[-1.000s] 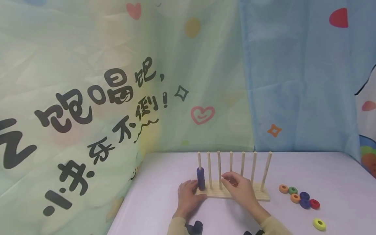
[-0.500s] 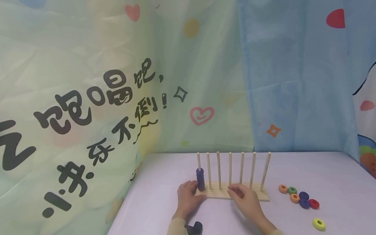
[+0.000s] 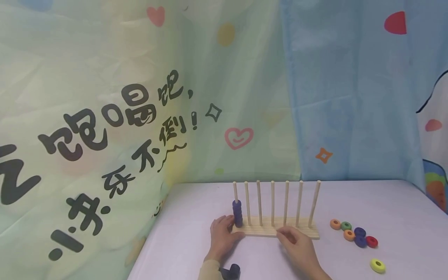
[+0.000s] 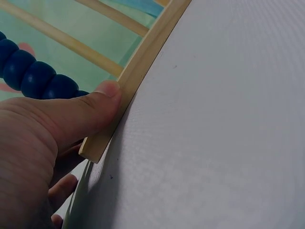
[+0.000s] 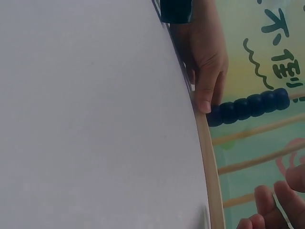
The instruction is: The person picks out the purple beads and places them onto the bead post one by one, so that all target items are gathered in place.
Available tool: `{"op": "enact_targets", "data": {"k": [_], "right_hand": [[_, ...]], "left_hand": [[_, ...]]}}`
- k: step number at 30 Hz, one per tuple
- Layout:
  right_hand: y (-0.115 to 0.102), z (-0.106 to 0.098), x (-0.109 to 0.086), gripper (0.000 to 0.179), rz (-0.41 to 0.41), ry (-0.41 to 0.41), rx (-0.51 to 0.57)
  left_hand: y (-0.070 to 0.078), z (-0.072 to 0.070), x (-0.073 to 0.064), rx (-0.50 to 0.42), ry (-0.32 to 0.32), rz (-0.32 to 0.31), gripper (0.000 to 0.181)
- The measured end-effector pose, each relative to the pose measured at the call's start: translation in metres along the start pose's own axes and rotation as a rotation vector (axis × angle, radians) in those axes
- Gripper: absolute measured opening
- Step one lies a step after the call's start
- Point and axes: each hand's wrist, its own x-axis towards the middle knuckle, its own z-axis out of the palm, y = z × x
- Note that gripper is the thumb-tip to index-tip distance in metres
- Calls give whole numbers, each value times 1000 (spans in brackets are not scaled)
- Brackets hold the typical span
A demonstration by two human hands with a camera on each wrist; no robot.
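Observation:
My left hand (image 3: 221,235) holds the left end of a wooden peg rack (image 3: 258,231), thumb pressed on the front edge of its base and fingers round the end. Several upright pegs rise from the base. On the leftmost peg, right beside that hand, sits a stack of dark blue beads (image 3: 237,214); the left wrist view shows these blue beads (image 4: 38,78) just past the thumb (image 4: 102,98). My right hand (image 3: 300,247) hovers over the front edge of the base, right of centre. Its fingers (image 5: 267,205) are loosely bent, with nothing visible between them.
Right of the rack lie loose ring beads: two orange beads (image 3: 349,235), a green bead (image 3: 346,226), two blue beads (image 3: 360,241) and a red bead (image 3: 372,242). A yellow bead (image 3: 378,266) lies nearer the front. Printed cloth (image 3: 241,97) hangs behind the pale table (image 3: 196,206).
My right hand has drawn back from among the middle pegs, towards the front and to the right. The left hand keeps its hold on the rack's end.

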Motion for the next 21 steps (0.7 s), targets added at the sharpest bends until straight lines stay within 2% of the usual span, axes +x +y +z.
{"op": "enact_targets", "data": {"k": [8,21], "right_hand": [[7,-20,-5,12,52,11,-44],[25,-45,-8,17,130,109,-111]], "left_hand": [[3,-1,-1,-25,13,9,63],[4,-2,-1,-12,3,10,61]]}}
